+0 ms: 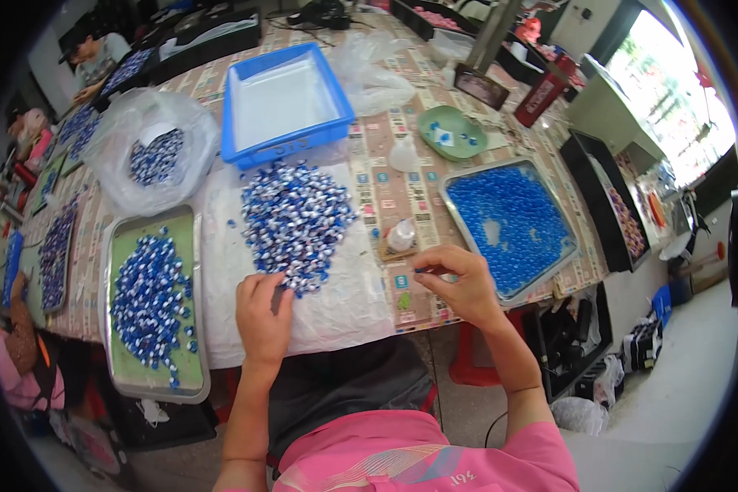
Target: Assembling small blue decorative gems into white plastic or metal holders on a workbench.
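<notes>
A large pile of small blue-and-white pieces [295, 217] lies on a white sheet [357, 307] in front of me. At the pile's near edge, my left hand [262, 320] is bent, thumb and forefinger close together against the pieces. What sits between those fingertips is too small to make out. Further right, my right hand [463, 287] is raised over the table's near edge, its thumb and fingers pinched. A small blue bit shows at its fingertips. Just beyond that hand stands a small white bottle [402, 235]. A metal tray of blue beads [507, 291] lies to its right.
At left is a metal tray [202, 328] of blue-and-white pieces, with a plastic bag [193, 135] of similar pieces behind. A blue bin [348, 127] stands beyond the pile, a green dish [467, 148] at back right. Black trays [586, 152] flank the table; other people work at left.
</notes>
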`<state>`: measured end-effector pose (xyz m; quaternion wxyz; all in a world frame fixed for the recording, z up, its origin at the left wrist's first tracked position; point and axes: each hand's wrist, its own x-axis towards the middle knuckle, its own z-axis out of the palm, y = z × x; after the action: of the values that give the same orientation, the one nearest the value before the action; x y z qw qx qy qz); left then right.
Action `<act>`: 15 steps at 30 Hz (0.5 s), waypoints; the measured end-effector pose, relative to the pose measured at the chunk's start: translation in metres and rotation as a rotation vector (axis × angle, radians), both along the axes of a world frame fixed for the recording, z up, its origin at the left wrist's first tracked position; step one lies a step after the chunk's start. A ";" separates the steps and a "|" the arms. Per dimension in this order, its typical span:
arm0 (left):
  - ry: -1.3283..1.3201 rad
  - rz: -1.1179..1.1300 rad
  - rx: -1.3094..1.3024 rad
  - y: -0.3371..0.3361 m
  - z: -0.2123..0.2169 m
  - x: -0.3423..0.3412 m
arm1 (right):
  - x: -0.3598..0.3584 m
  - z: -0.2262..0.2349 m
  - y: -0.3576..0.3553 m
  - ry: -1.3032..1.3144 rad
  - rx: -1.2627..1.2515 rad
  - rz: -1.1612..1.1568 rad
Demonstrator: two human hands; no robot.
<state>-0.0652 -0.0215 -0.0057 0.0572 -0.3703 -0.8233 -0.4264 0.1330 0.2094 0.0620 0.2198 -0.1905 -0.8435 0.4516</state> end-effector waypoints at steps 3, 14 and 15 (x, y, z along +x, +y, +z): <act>-0.032 -0.011 0.028 -0.008 0.004 -0.011 | -0.006 0.007 -0.008 -0.030 0.031 0.042; -0.021 -0.045 -0.005 -0.014 0.007 -0.015 | -0.005 0.011 -0.013 -0.076 -0.290 0.021; 0.020 -0.054 0.001 -0.015 0.007 -0.015 | -0.004 0.012 -0.011 -0.057 -0.326 0.026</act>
<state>-0.0803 -0.0365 0.0011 0.0542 -0.3966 -0.8123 -0.4242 0.1294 0.1982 0.0735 0.1560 -0.2255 -0.7674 0.5797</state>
